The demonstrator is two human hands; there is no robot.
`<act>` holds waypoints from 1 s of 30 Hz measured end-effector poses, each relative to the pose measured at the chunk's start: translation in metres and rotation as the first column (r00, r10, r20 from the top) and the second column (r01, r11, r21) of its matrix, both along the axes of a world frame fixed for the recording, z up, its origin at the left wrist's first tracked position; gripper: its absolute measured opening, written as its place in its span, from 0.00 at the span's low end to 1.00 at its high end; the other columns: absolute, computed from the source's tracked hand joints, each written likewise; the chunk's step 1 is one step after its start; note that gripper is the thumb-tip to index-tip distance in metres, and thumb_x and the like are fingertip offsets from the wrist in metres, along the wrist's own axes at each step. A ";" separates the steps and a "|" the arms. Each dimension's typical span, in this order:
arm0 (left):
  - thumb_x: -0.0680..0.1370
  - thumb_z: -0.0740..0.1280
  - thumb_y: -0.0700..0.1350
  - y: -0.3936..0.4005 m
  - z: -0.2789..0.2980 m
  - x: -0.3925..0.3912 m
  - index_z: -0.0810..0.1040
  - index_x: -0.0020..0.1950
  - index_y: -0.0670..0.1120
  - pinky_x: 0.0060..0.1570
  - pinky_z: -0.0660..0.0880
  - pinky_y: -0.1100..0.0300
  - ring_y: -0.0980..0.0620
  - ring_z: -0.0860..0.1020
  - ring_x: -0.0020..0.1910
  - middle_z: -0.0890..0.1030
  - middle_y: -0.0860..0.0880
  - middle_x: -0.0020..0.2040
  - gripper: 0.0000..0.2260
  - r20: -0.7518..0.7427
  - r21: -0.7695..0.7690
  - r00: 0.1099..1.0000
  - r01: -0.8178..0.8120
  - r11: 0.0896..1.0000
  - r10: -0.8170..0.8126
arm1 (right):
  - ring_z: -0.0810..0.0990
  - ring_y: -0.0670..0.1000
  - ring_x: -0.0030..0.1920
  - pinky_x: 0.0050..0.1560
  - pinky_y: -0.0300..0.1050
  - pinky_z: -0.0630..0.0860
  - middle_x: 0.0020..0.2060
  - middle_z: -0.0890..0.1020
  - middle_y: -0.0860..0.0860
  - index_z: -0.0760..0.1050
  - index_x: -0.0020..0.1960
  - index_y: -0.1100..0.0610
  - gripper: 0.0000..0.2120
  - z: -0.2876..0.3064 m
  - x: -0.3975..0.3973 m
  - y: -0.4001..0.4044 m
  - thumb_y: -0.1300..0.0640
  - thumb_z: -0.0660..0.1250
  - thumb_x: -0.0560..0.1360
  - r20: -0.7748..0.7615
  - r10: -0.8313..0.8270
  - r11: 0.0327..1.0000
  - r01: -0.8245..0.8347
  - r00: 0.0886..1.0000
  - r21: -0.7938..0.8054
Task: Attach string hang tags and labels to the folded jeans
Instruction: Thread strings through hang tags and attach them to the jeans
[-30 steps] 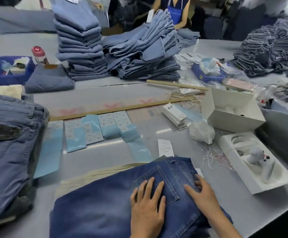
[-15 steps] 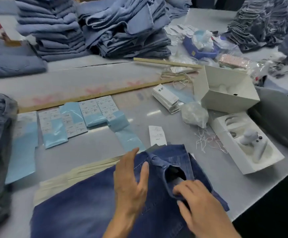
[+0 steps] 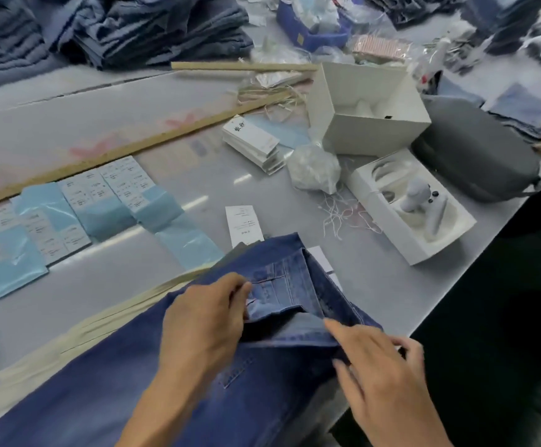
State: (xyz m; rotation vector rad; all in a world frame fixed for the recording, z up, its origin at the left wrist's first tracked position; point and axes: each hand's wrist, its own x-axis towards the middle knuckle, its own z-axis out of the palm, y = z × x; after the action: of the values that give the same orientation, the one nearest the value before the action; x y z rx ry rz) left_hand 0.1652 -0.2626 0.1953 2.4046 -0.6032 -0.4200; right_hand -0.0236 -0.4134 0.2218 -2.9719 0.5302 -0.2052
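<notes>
Both hands — left hand (image 3: 204, 321), right hand (image 3: 382, 375) — pinch the jeans (image 3: 107, 388) waistband; white tool in open box (image 3: 414, 250).

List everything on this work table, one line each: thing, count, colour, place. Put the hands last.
dark jeans: one, dark blue, front of table, waistband lifted open
white tag: one, white, flat just beyond the waistband
label sheets: several, white on pale blue backing, left of centre
tag stack: one stack, white, centre
string pile: one loose tangle, white, beside the tray box
open box: one, white, right of centre
tray box: one, white, holds a white device, right edge
pouch: one, grey, far right
wooden strip: one, tan, runs across the table
folded jeans stacks: several, grey-blue, far side
left hand: pinches the waistband
right hand: grips the waistband's near edge
</notes>
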 end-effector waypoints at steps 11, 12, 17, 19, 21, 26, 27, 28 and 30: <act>0.82 0.60 0.55 -0.023 0.011 -0.004 0.74 0.57 0.55 0.49 0.75 0.52 0.51 0.75 0.58 0.77 0.56 0.55 0.08 0.050 0.384 0.935 0.306 0.871 -0.351 | 0.79 0.45 0.52 0.56 0.43 0.80 0.58 0.79 0.52 0.81 0.64 0.57 0.16 -0.011 -0.010 -0.005 0.57 0.72 0.76 0.330 -0.066 0.975 -0.010 0.942 0.222; 0.82 0.61 0.55 -0.020 0.009 -0.003 0.75 0.54 0.54 0.47 0.76 0.52 0.52 0.76 0.55 0.78 0.57 0.53 0.07 0.040 0.349 0.944 0.295 0.890 -0.328 | 0.77 0.41 0.52 0.55 0.41 0.81 0.62 0.77 0.51 0.77 0.69 0.55 0.21 -0.006 -0.006 -0.011 0.55 0.72 0.77 0.316 -0.050 0.975 -0.022 0.948 0.220; 0.78 0.70 0.55 0.014 0.004 -0.002 0.82 0.43 0.58 0.32 0.74 0.57 0.61 0.76 0.28 0.80 0.60 0.32 0.05 -0.193 -0.058 0.972 0.126 0.990 -0.135 | 0.80 0.44 0.40 0.37 0.46 0.82 0.56 0.82 0.48 0.82 0.61 0.54 0.17 -0.008 0.006 -0.003 0.59 0.76 0.73 0.113 0.226 0.963 -0.240 0.967 0.126; 0.78 0.71 0.50 0.020 0.000 -0.007 0.83 0.42 0.56 0.27 0.72 0.62 0.58 0.73 0.23 0.79 0.54 0.28 0.05 -0.259 -0.240 0.966 -0.053 0.969 -0.011 | 0.78 0.50 0.36 0.33 0.48 0.77 0.44 0.83 0.51 0.85 0.49 0.57 0.04 -0.013 0.005 0.008 0.62 0.72 0.76 0.221 0.234 0.955 -0.266 0.947 0.129; 0.79 0.72 0.46 0.023 -0.004 -0.012 0.85 0.41 0.54 0.22 0.70 0.63 0.56 0.72 0.23 0.79 0.49 0.28 0.07 -0.365 -0.344 0.926 -0.231 0.910 0.097 | 0.77 0.51 0.34 0.32 0.48 0.75 0.40 0.82 0.53 0.85 0.46 0.59 0.03 -0.015 0.000 0.015 0.63 0.73 0.75 0.314 0.192 0.955 -0.250 0.930 0.157; 0.80 0.70 0.44 0.025 -0.014 -0.022 0.84 0.38 0.50 0.23 0.67 0.68 0.58 0.72 0.26 0.78 0.50 0.28 0.10 -0.485 -0.409 0.868 -0.335 0.849 0.108 | 0.79 0.51 0.37 0.38 0.45 0.77 0.42 0.83 0.53 0.86 0.46 0.59 0.04 -0.018 -0.019 0.022 0.61 0.72 0.78 0.361 0.171 0.948 -0.253 0.917 0.194; 0.80 0.70 0.45 0.024 -0.014 -0.023 0.83 0.38 0.50 0.24 0.67 0.68 0.58 0.72 0.27 0.78 0.51 0.28 0.10 -0.499 -0.409 0.861 -0.337 0.848 0.100 | 0.80 0.51 0.38 0.39 0.45 0.78 0.42 0.83 0.53 0.86 0.47 0.59 0.04 -0.019 -0.022 0.023 0.60 0.72 0.78 0.364 0.171 0.947 -0.255 0.916 0.197; 0.80 0.69 0.46 0.023 -0.015 -0.023 0.83 0.38 0.50 0.27 0.67 0.68 0.59 0.72 0.28 0.78 0.52 0.29 0.10 -0.501 -0.403 0.860 -0.329 0.854 0.095 | 0.80 0.50 0.39 0.41 0.45 0.79 0.43 0.83 0.53 0.86 0.47 0.59 0.05 -0.019 -0.023 0.024 0.60 0.72 0.78 0.367 0.167 0.947 -0.253 0.915 0.200; 0.80 0.69 0.45 0.020 -0.016 -0.023 0.83 0.38 0.51 0.30 0.68 0.68 0.59 0.73 0.30 0.79 0.53 0.29 0.10 -0.481 -0.385 0.871 -0.309 0.870 0.096 | 0.80 0.49 0.41 0.44 0.45 0.79 0.44 0.83 0.52 0.86 0.47 0.58 0.05 -0.020 -0.025 0.024 0.59 0.71 0.78 0.370 0.143 0.950 -0.233 0.918 0.209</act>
State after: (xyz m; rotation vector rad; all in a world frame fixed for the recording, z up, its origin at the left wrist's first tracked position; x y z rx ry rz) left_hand 0.1421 -0.2421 0.1792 1.8101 -0.1929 -0.6387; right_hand -0.0487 -0.3897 0.2016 -2.6320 0.2027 -0.5893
